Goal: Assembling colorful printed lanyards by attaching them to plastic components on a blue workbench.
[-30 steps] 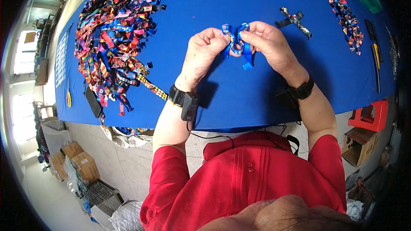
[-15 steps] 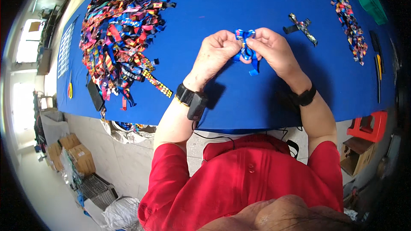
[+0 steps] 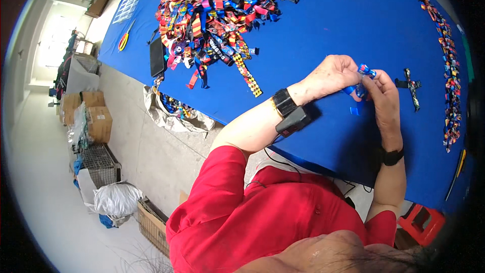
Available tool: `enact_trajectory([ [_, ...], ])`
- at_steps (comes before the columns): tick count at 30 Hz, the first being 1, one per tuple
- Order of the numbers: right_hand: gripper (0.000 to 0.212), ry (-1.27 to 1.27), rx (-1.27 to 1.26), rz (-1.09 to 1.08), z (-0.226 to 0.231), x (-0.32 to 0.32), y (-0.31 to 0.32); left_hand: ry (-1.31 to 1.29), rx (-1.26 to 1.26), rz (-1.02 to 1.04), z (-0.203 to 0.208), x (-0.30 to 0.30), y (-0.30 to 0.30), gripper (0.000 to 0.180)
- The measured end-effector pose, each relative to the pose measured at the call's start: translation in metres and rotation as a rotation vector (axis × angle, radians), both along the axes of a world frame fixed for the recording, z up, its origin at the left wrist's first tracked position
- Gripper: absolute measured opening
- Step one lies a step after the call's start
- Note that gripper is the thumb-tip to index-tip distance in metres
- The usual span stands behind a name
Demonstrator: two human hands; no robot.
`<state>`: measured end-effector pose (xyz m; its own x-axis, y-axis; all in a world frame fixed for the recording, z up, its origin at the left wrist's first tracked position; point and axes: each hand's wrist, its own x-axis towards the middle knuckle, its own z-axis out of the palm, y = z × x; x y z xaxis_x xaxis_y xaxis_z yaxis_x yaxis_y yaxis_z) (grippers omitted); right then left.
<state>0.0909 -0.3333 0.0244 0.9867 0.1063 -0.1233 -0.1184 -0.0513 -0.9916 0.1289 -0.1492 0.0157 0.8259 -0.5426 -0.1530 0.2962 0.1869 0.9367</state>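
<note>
Piece in hand looks part-made: the blue ribbon [image 3: 367,71] is between both hands, raised over the right part of the blue tablecloth [image 3: 328,25], bunched with a loop at the top and a loose tail hanging below. Left hand [image 3: 331,77] pinches it from the left, thumb and fingers closed on it; right hand [image 3: 386,95] grips it from the other side, fingertips nearly meeting the left ones. Exact fold hidden by the fingers, can't tell if it's fastened; I'd call it unfinished, since neither hand has let go. Just right of the right hand lies a dark crossed ribbon piece [image 3: 413,88], apart from the rest; probably shaped already, but can't confirm. Farther right, a long row of small bunched pieces [image 3: 448,65] runs along the table, likely the done output. Left side: big heap of mixed ribbon strips [image 3: 212,15], mostly loose and flat, a checkered strip [image 3: 247,77] sticking out toward the near edge; probably the stock left to work. Heap spreads much wider than the row, so judging by eye, plenty remains; no exact count possible, strips overlap too much.
</note>
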Motion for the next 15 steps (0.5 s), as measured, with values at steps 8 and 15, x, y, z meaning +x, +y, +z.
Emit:
enact_trajectory([
  [8, 0.016, -0.033, 0.0, 0.042, -0.01, 0.003, -0.004, -0.015, -0.081, -0.008, -0.009, 0.002, 0.005, 0.012],
  [15, 0.015, -0.024, 0.214, 0.103, -0.01, 0.001, -0.005, 0.068, -0.133, -0.036, -0.003, 0.001, 0.003, 0.011],
])
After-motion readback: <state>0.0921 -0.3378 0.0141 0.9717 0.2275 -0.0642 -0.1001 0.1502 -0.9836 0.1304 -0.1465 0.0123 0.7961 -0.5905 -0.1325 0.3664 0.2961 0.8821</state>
